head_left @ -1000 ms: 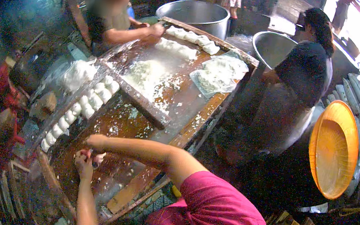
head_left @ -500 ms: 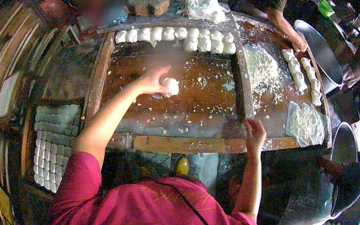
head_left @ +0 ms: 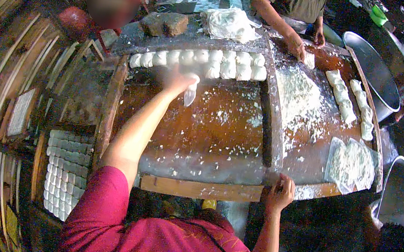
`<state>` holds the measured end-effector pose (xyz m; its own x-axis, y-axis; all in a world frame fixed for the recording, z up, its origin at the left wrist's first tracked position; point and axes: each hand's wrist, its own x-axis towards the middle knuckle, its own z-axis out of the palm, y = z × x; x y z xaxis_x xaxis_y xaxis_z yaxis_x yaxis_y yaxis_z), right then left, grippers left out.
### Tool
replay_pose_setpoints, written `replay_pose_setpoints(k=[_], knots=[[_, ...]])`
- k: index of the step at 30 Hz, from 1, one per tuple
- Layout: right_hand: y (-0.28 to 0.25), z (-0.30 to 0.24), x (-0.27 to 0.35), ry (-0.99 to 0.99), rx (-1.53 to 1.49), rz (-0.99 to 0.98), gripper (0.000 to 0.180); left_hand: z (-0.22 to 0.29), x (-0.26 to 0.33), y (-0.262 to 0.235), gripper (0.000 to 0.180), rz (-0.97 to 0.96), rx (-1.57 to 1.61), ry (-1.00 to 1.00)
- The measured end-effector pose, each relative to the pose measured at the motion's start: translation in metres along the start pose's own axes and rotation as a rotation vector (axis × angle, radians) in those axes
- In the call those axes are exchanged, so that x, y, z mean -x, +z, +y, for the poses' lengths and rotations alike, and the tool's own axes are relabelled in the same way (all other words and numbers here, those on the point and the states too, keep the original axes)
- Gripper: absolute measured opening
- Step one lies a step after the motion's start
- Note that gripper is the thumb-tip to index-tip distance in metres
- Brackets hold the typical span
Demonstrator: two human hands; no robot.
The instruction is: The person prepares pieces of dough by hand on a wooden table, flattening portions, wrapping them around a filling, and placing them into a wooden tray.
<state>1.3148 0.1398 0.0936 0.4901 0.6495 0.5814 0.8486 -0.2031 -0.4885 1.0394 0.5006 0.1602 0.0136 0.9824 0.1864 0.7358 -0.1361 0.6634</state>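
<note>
At the near side of the row, my left hand (head_left: 181,83) is closed on a small white bundle (head_left: 191,90), which seems wrapped in thin cloth, with a pale flap hanging down. Motion blurs its fingertips. Just beyond it, white rounded bundles (head_left: 187,57) stand side by side along the far edge of the wooden table (head_left: 200,136), doubled up at the right end. My right hand (head_left: 281,193) hovers by the table's front edge, fingers loosely curled in, with nothing visible in them.
A wooden divider (head_left: 273,122) splits the table. Right of it lie a heap of white crumbs (head_left: 300,99), two long white rolls (head_left: 340,98) and a crumb-covered sheet (head_left: 351,164). A co-worker's hand (head_left: 296,48) works there. A rack of white pieces (head_left: 66,172) stands left.
My left hand has carried the white bundle away from me, up to the row. My right hand's fingers have curled in more. The co-worker has moved left, now with a white piece at hand.
</note>
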Motion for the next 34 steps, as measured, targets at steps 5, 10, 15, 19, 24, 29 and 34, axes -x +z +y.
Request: replay_pose_setpoints(k=[5,10,15,19,24,29,34], knots=[[0.002,0.004,0.003,0.054,-0.018,-0.063,0.017,0.003,-0.042,0.017,0.099,0.052,-0.328,0.106],[0.0,0.002,-0.004,-0.004,-0.052,-0.026,0.014,0.01,-0.052,0.047,0.061,0.216,-0.176,-0.024],[-0.003,0.004,-0.003,0.022,-0.065,-0.032,0.014,0.004,-0.068,0.059,0.079,0.15,-0.139,-0.028],[-0.002,0.004,-0.004,0.036,-0.097,-0.005,0.014,-0.016,-0.08,0.054,0.076,-0.024,0.266,-0.195],[0.002,0.004,-0.004,0.013,-0.062,-0.016,0.015,-0.063,-0.079,0.04,0.069,0.056,0.131,0.059],[0.018,-0.055,-0.021,0.017,-0.299,-0.14,0.037,-0.095,-0.039,0.03,0.052,0.293,0.191,0.246],[0.094,-0.079,-0.043,0.062,-0.133,-0.343,0.06,-0.063,0.032,-0.001,0.045,0.13,0.253,0.393]])
